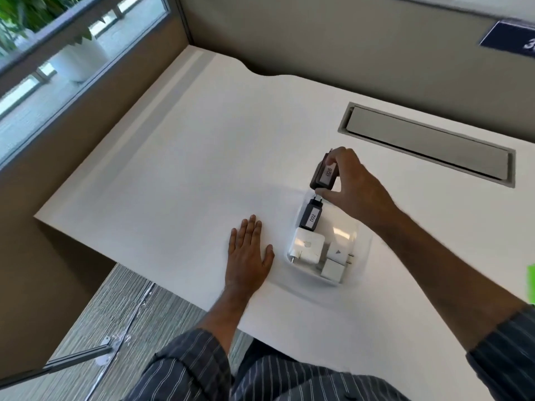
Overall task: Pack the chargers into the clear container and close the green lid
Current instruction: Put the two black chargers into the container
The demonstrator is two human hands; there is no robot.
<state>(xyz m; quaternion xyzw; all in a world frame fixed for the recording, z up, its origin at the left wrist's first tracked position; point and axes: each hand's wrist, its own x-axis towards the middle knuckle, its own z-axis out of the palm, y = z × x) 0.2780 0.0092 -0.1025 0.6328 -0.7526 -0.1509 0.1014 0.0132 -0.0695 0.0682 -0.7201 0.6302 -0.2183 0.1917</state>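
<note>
The clear container [360,241] sits on the white desk, right of centre. Inside it lie a black charger labelled 002 [311,217], a large white square charger [307,246] and two small white chargers [337,251] [333,270]. My right hand [351,183] grips a black charger labelled 026 [324,173] between thumb and fingers, just above the container's far end. My left hand [250,250] rests flat on the desk, fingers apart, just left of the container. A sliver of the green lid [531,283] shows at the right frame edge.
A grey cable-tray flap [428,143] is set into the white desk [188,169] at the back right. Beige partition walls border the desk behind and to the left, with a window at the upper left. The desk's near edge drops to grey carpet at lower left.
</note>
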